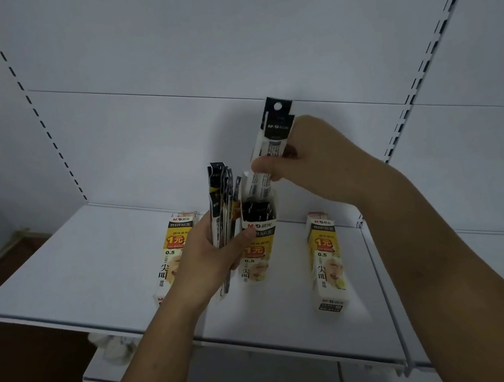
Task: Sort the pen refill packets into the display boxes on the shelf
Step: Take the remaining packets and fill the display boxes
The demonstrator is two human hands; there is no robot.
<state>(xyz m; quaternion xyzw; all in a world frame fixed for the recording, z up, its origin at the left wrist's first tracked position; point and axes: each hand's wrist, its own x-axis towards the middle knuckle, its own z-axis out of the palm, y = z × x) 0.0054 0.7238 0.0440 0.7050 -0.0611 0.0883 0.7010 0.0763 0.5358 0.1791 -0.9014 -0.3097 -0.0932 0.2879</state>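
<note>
R grip (pixel 310 158) pinches M&G pkt (pixel 276 127) at "1元" box (pixel 261 253) — L grip (pixel 208 259), bundle (pixel 221 201).

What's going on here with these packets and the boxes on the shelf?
A person is stocking pen refill packets at a white shelf. The right hand pinches one black-topped packet upright, its lower end at the open top of the middle display box, which already holds dark packets. The left hand grips a bundle of more packets just left of that box. The left box, partly hidden by the left hand, and the right box stand either side.
</note>
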